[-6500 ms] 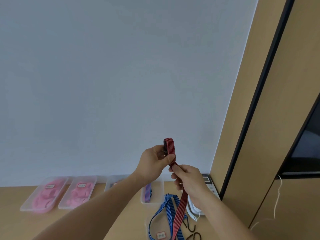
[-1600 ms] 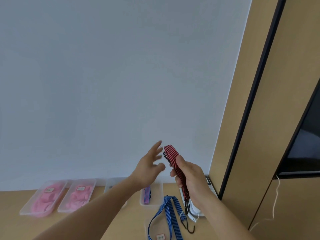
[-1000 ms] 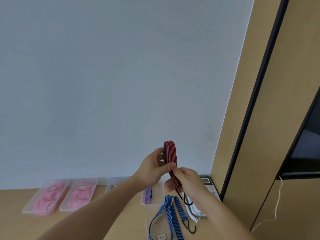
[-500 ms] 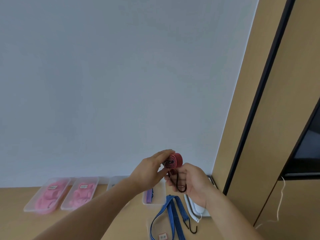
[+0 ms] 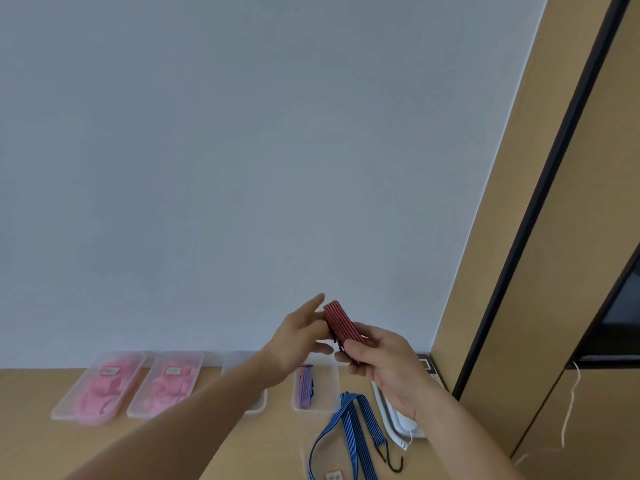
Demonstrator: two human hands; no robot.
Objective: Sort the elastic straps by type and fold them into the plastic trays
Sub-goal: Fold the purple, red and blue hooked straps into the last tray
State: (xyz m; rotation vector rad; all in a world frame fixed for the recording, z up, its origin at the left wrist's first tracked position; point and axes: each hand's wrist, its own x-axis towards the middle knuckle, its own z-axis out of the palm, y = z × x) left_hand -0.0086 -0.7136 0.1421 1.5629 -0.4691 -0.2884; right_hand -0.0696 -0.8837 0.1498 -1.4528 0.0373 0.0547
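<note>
While our right hand (image 5: 384, 362) pinches the folded red-and-black striped elastic strap (image 5: 343, 325) between thumb and curled fingers above the wooden table (image 5: 34, 445), our left hand (image 5: 298, 337) lays straight, loosely spread fingers against its side. Below, clear plastic trays (image 5: 325, 389) hold pink straps (image 5: 100, 396) and a purple strap (image 5: 304, 386).

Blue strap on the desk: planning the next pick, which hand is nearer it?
Right. The right hand, holding the red strap, is just above the blue strap; the left hand is farther up-left.

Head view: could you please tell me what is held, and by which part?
The right hand grips the folded red-and-black striped elastic strap by its lower end.
</note>
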